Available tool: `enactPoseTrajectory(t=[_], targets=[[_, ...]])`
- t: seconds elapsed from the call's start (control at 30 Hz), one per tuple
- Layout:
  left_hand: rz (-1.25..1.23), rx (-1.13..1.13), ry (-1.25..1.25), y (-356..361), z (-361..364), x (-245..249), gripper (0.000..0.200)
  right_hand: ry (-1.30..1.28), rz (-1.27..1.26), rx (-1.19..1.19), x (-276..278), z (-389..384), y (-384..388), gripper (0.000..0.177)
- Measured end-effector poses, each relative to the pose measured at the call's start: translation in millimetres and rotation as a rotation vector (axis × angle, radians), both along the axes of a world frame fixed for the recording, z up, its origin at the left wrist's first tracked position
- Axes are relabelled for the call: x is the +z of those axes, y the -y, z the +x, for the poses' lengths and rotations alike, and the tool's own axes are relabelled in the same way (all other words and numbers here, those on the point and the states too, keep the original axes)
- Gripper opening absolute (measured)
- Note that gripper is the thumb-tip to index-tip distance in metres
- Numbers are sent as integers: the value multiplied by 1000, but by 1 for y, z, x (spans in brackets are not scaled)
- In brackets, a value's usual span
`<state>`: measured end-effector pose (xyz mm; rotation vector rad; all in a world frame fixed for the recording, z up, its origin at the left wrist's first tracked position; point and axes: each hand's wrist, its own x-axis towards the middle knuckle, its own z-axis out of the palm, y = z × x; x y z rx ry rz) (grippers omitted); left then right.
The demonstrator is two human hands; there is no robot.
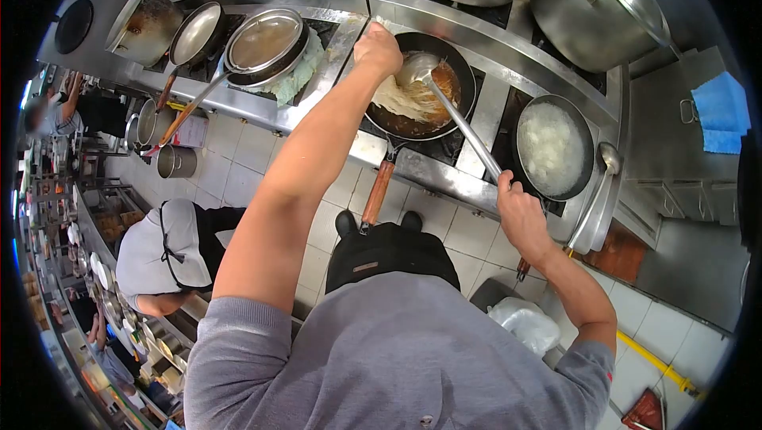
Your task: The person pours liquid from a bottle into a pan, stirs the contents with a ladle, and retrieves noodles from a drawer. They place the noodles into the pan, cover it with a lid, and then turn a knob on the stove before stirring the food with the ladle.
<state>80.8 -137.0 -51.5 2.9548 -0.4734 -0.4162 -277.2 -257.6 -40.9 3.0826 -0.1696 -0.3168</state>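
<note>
My left hand (379,49) is closed at the upper left rim of a dark frying pan (464,105); pale stringy food (401,102) hangs below it into brown sauce, and the grip itself is hard to make out. In my right hand (521,216) is the handle of a long metal ladle (468,132), whose bowl rests in the pan against the food. The pan's wooden handle (378,193) points towards my body. Right of it, a second pan (553,148) holds pale, bubbling food.
Large steel pots (583,13) stand at the back right. Further pans (266,41) sit on the left burners. A spoon (607,162) lies right of the second pan. A person in an apron (163,251) bends at the left; others are farther off.
</note>
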Motion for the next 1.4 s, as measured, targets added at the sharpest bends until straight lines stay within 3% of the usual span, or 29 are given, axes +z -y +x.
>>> enactPoseTrajectory(t=[0.1,0.2,0.3,0.4,0.67,1.07,1.4], targets=[[-29,-14,23,-5,7,0,57,-22,77,-64,0,-5,16,44],[13,-62,39,-23,28,7,54,99,311,-142,-12,-25,50,32],[55,-91,18,-25,39,12,53,29,497,-210,28,-38,51,23],[54,-79,81,-18,36,4,47,-81,513,-265,25,-49,49,22],[79,-176,314,29,-12,-22,38,-61,252,-66,-7,-36,21,35],[3,-343,336,28,14,-44,42,-69,373,-129,-13,-17,18,32],[73,-344,381,36,-2,-37,38,-82,398,-207,-2,-18,29,34]])
